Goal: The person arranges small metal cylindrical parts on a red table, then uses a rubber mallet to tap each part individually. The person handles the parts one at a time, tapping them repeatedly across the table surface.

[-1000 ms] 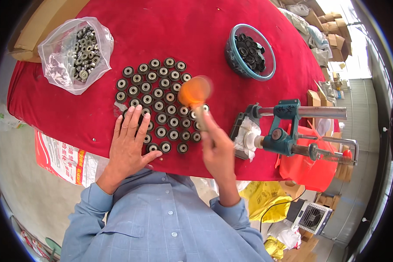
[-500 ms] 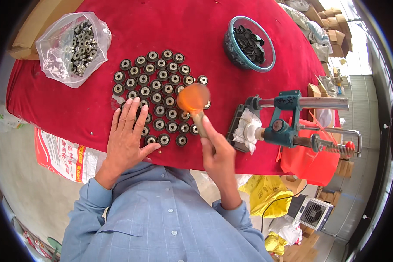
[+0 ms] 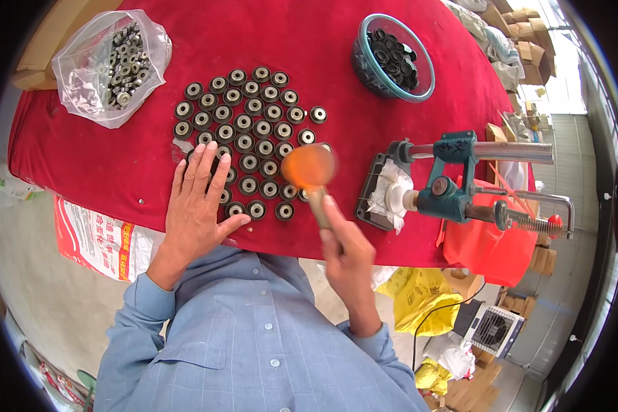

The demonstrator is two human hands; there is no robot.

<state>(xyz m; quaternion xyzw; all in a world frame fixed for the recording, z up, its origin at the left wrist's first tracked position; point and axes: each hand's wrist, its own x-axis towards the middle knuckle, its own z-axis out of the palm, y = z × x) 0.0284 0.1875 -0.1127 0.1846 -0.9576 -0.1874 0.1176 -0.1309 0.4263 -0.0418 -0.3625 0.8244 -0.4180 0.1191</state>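
Gripping a mallet (image 3: 310,167), the right hand (image 3: 351,257) is near a lettered press (image 3: 441,200).

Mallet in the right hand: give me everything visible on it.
The mallet has a rounded orange head, motion-blurred, looking like plastic or rubber, on a slim tan handle, perhaps wooden. The right hand grips the handle's lower part. It points away from the wearer, tipped slightly left, with the head over the right side of the cluster of black-rimmed metal wheels. Whether it touches any is unclear.

Lettering on red-white sack (image 3: 101,240), yellow bag (image 3: 422,302) (handwriting on press (image 3: 445,199)).
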